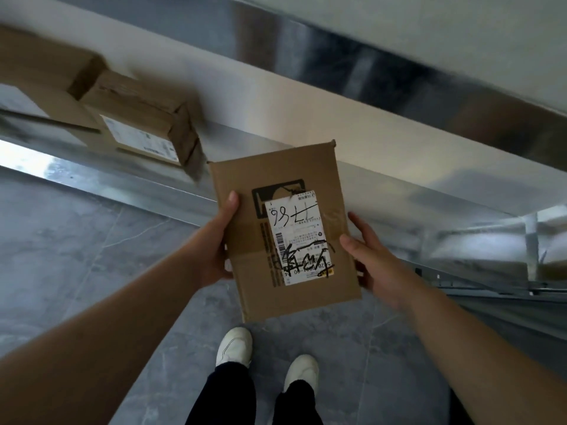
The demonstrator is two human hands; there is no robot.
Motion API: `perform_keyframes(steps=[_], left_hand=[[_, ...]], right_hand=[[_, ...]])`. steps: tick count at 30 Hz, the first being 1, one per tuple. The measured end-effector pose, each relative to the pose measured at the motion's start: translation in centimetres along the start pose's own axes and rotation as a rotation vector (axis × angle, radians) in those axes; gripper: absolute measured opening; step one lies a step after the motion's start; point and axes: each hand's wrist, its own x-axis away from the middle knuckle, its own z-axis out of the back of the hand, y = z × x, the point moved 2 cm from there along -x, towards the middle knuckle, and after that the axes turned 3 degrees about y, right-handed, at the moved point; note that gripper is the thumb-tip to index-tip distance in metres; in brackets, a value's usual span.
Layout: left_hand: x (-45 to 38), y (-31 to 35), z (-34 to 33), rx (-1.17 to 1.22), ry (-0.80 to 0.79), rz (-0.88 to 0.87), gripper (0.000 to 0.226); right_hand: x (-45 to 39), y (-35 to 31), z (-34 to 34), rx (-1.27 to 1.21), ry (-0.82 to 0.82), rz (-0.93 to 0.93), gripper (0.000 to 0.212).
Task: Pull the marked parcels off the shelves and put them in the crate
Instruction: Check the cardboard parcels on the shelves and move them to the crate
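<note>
Head view: a flat cardboard parcel (285,231) is held in front of the body, above the grey tiled floor (76,256) and just in front of the metal shelf (399,185). Both forearms are stretched forward. The left hand (219,240) is clamped on the parcel's left edge, with the thumb laid on the top face and the fingers hidden beneath. The right hand (368,256) is clamped on the right edge, the thumb resting at the edge and the fingers curled under.

A white shipping label (299,237) is stuck on the top face and is seen upside down. Handwritten black marker digits, seemingly "77" and "66" or "99", are seen near its far end, and a heavy black scrawl is drawn over its near end. A barcode and small print cannot be read.

Another parcel (144,127), blurred, is seen on the shelf to the left. White shoes (234,345) and dark trousers are seen below.
</note>
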Motion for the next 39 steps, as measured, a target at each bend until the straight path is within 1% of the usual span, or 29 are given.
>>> perform_keyframes(steps=[2,4,6,8,10,11,13,14,16,17,18,20,21,24,27,29,31,33,34,37,39], left_hand=[[0.4,-0.5,0.7,0.005,0.019,-0.017,0.087],[1.0,-1.1,1.8,-0.021,0.039,-0.040,0.092],[1.6,-2.1,3.1,-0.057,0.077,-0.049,0.097],[2.4,-3.5,4.1,-0.056,0.092,-0.049,0.098],[3.3,-5.1,4.7,-0.040,0.094,-0.060,0.092],[4.0,-6.0,5.0,-0.028,0.097,-0.074,0.084],[5.5,-8.0,5.7,0.019,0.114,-0.098,0.066],[6.2,-8.8,6.0,0.043,0.114,-0.102,0.063],[8.3,-10.9,6.5,0.113,0.139,-0.115,0.069],[9.4,-11.9,6.9,0.141,0.175,-0.133,0.075],[10.5,-12.7,7.3,0.163,0.224,-0.153,0.076],[12.5,-14.0,8.7,0.209,0.299,-0.203,0.060],[13.5,-14.5,9.8,0.238,0.329,-0.217,0.055],[16.5,-16.3,14.1,0.331,0.388,-0.251,0.053],[19.6,-18.9,19.6,0.452,0.442,-0.314,0.040],[21.8,-21.1,23.7,0.541,0.530,-0.370,0.045],[24.3,-24.0,27.8,0.637,0.659,-0.401,0.046],[26.8,-26.6,31.4,0.732,0.744,-0.429,0.031],[28.4,-28.0,33.5,0.775,0.775,-0.441,0.026],[34.0,-32.8,40.6,0.900,0.843,-0.499,0.037],[37.4,-35.4,44.7,0.914,0.872,-0.500,0.035]], right_hand=[[-0.2,0.7,-0.9,0.015,-0.080,-0.017,0.073],[-0.3,1.8,-1.6,0.058,-0.129,-0.034,0.070],[-0.2,2.8,-2.0,0.040,-0.144,-0.055,0.073],[0.1,3.7,-2.4,0.041,-0.160,-0.078,0.079],[0.6,4.4,-2.7,0.078,-0.188,-0.096,0.083],[0.8,4.6,-2.7,0.099,-0.194,-0.106,0.083],[1.4,4.7,-2.9,0.137,-0.215,-0.120,0.077],[1.5,4.5,-3.0,0.155,-0.227,-0.125,0.074],[2.1,3.9,-4.2,0.235,-0.275,-0.141,0.072],[2.4,3.5,-5.1,0.277,-0.305,-0.148,0.072],[2.7,3.1,-6.2,0.312,-0.333,-0.153,0.069],[3.2,2.2,-9.0,0.365,-0.375,-0.147,0.062],[3.5,1.8,-10.9,0.392,-0.400,-0.143,0.057],[4.1,1.7,-16.8,0.448,-0.466,-0.140,0.049],[4.8,2.8,-24.1,0.494,-0.521,-0.134,0.049],[5.6,4.3,-29.7,0.533,-0.562,-0.129,0.049],[6.6,6.6,-35.6,0.576,-0.599,-0.136,0.053],[8.0,8.7,-41.0,0.622,-0.636,-0.141,0.055],[9.0,9.9,-44.0,0.646,-0.662,-0.143,0.052],[13.2,13.6,-53.3,0.700,-0.739,-0.163,0.041],[15.9,15.7,-58.8,0.749,-0.785,-0.164,0.041]])
